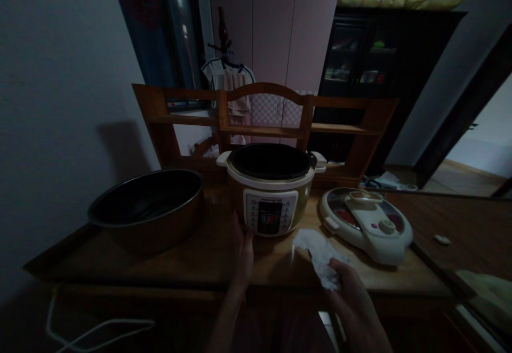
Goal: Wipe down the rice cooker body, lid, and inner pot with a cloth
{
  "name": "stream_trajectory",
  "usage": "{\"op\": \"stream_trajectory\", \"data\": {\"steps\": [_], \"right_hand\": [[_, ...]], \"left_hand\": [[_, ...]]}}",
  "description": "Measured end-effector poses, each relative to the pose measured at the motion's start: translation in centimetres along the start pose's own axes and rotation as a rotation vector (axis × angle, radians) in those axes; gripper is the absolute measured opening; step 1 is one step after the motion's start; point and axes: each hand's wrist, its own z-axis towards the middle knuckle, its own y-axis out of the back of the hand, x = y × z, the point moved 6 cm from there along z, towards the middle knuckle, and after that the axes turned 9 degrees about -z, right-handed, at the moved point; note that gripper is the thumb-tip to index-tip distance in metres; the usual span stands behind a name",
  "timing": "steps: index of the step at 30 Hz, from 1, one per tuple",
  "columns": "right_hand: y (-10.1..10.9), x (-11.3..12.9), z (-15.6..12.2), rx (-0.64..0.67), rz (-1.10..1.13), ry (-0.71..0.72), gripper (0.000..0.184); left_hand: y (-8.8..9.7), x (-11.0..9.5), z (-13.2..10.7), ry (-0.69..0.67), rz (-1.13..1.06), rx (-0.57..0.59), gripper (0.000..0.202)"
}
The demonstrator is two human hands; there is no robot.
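Note:
An electric pressure cooker point(272, 209) stands lidless on the wooden desk, its control panel facing me and its dark inside showing. My left hand point(243, 249) is at its lower left front, thumb on the front and fingers against the side. In my right hand point(350, 289) is a crumpled white tissue point(320, 254), pinched at its near end. The far end of the tissue lies just in front of the cooker, to the right. Beside it on the right rests the cooker lid point(366, 225), with a handle, a knob and a small pink button.
A wide pot point(148, 230) with a dark lining sits at the desk's left. Behind the cooker rises a wooden shelf frame point(266, 129). The desk point(216, 270) ends close in front of me. A white cable point(108, 323) hangs low at the left; a small white object point(442, 240) lies far right.

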Motion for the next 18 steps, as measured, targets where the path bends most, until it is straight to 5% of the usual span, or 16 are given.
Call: {"op": "stream_trajectory", "data": {"steps": [11,16,18], "right_hand": [[-1.8,1.9,-1.2,0.053,0.176,0.017,0.016],[-2.3,2.3,-1.2,0.109,0.238,0.051,0.026],[-2.1,2.2,-1.0,0.121,0.242,0.054,0.028]], "left_hand": [[-0.1,-0.2,0.0,0.006,0.0,-0.02,0.067],[1.0,-4.7,-2.3,-0.303,0.12,-0.219,0.059],[0.3,-6.9,-4.4,-0.464,0.163,-0.202,0.05]]}}
